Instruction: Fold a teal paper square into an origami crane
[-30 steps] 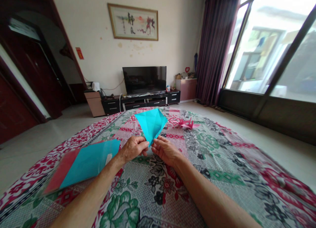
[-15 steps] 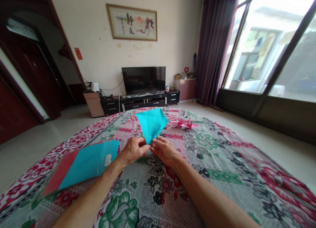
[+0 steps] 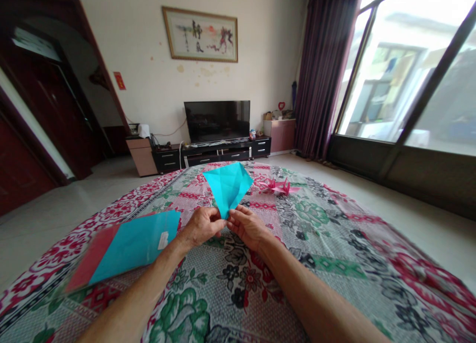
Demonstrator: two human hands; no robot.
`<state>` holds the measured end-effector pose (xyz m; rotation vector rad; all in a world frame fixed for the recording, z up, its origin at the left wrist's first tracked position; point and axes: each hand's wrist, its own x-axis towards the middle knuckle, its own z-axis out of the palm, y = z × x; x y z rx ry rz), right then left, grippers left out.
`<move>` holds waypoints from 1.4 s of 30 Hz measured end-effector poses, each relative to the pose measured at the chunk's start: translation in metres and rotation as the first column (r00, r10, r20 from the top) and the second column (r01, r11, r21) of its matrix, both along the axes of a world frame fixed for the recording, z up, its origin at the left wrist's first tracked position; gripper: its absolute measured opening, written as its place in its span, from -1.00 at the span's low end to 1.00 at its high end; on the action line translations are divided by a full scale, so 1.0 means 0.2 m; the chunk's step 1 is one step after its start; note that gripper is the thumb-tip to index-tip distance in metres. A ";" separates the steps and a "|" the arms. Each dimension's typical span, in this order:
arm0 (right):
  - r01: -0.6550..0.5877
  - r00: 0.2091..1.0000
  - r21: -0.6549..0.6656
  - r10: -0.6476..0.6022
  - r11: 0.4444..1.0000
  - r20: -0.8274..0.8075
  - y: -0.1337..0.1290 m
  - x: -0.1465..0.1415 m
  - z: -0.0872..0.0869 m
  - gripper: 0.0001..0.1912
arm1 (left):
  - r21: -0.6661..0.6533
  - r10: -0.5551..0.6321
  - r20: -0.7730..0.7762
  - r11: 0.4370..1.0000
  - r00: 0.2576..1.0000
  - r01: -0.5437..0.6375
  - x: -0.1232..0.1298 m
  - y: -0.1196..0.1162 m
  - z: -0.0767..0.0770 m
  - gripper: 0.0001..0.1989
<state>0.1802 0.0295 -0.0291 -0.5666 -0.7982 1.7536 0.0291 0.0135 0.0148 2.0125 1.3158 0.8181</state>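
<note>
A creased sheet of turquoise origami paper (image 3: 228, 184) stands up between my hands, its narrow end toward me and its wide end fanning out away from me. My left hand (image 3: 204, 226) pinches the narrow end from the left, thumb and fingers closed on it. From the right, my right hand (image 3: 248, 226) grips the same end with its fingertips. The two hands nearly touch at the tip. Beyond them to the right, folded pink paper cranes (image 3: 282, 187) rest on the tablecloth.
A clear packet of turquoise and red paper (image 3: 134, 246) lies left of my left forearm. A flowered cloth (image 3: 327, 293) covers the round table. Past its far edge stand a low black cabinet (image 3: 219, 154) and a television (image 3: 217, 121). Windows (image 3: 401, 85) are on the right.
Almost nothing differs. The turquoise paper's upper left edge has shifted very slightly left, and both hands keep their hold; the view has moved a touch.
</note>
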 end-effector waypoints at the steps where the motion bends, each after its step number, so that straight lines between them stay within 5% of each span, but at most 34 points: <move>1: 0.000 1.000 0.000 0.000 1.000 -0.001 0.00 0.00 0.00 -0.68 | -0.003 -0.001 -0.002 1.000 1.000 0.001 0.00 0.00 0.00 -0.83; 25: 0.049 0.999 0.008 -0.049 0.999 -0.004 -0.03 -0.02 0.03 -0.67 | -0.012 0.117 0.017 0.993 0.993 -0.117 0.04 -0.02 0.00 -0.69; 34: 0.071 0.997 -0.042 -0.070 0.997 0.023 -0.01 0.01 0.04 -0.64 | -0.109 0.010 0.077 0.994 0.997 -0.001 -0.01 0.02 -0.05 -0.72; 42: 0.079 0.993 0.004 -0.079 0.997 0.086 0.00 0.04 0.04 -0.65 | -0.216 -0.022 0.130 0.975 0.991 0.050 -0.01 0.01 -0.02 -0.74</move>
